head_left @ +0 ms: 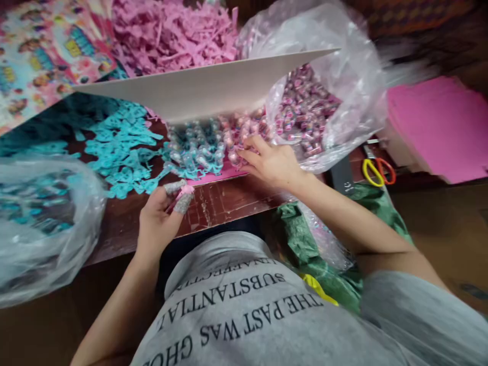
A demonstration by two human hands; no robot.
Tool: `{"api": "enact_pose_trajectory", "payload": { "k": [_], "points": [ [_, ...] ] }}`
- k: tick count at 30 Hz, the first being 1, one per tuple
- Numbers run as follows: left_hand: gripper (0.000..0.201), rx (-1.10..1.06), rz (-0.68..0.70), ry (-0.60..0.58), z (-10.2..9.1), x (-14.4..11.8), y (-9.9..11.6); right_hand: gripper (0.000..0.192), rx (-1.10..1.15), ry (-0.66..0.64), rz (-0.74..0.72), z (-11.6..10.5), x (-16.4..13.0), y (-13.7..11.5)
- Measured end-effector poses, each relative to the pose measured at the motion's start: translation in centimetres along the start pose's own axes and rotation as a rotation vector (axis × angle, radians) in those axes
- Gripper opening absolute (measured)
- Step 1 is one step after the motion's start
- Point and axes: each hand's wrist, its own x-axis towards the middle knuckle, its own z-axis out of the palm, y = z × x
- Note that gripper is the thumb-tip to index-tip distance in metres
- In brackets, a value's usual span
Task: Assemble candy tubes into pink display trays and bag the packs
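My left hand [162,216] has grey finger covers on two fingertips and pinches a small pink bow [185,191] above the dark red table [224,201]. My right hand [269,161] reaches forward with its fingers spread on the pink wrapped candies [238,134] lying in an open box. Blue wrapped candies [196,147] fill the box's left half. The box's grey lid [213,86] stands tilted up behind them.
A pile of blue paper bows [122,147] lies left of the box, pink paper shreds [171,33] behind it. A clear bag of pink candies [308,112] sits right, another clear bag [41,223] at left. Scissors [377,170] and pink sheets [438,127] lie far right.
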Motion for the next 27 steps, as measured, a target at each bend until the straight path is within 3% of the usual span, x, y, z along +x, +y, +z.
{"api": "enact_pose_trajectory", "payload": {
  "k": [2, 5, 8, 11, 14, 17, 19, 22, 24, 27],
  "points": [
    [0.049, -0.069, -0.032, -0.017, 0.4, -0.5, -0.4, 0.052, 0.041, 0.109, 0.098, -0.4, -0.8, 1.9],
    [0.047, -0.192, -0.097, -0.129, 1.0, -0.9, -0.7, 0.055, 0.031, 0.206, 0.407, 0.0, -1.9, 7.1],
    [0.045, -0.242, -0.166, -0.215, 2.2, -0.6, -0.1, 0.052, -0.014, 0.040, 0.691, 1.9, -2.5, 12.4],
    [0.044, -0.247, -0.207, -0.329, 4.0, -0.1, 1.4, 0.053, -0.011, -0.122, 0.760, 3.7, -2.9, 14.5],
    [0.035, -0.269, -0.240, -0.435, 5.6, 0.4, 3.1, 0.045, 0.074, 0.000, 0.658, 3.2, -3.9, 13.1],
    [0.034, -0.318, -0.296, -0.506, 6.5, 0.9, 4.2, 0.038, 0.354, 0.208, 0.375, 1.2, -5.5, 9.3],
    [0.033, -0.341, -0.313, -0.538, 6.9, 1.1, 4.6, 0.033, 0.688, 0.191, 0.176, 0.1, -6.6, 6.2],
    [0.029, -0.348, -0.253, -0.581, 7.2, 1.1, 5.2, 0.028, 1.149, 0.094, 0.022, -0.4, -7.5, 2.0],
    [0.026, -0.349, -0.203, -0.596, 7.4, 1.0, 5.6, 0.026, 1.203, 0.093, 0.010, -0.1, -7.5, 0.3],
    [0.020, -0.347, -0.112, -0.574, 7.3, 0.8, 5.9, 0.023, 1.075, 0.152, -0.011, 0.3, -7.2, -0.5]
  ]
}}
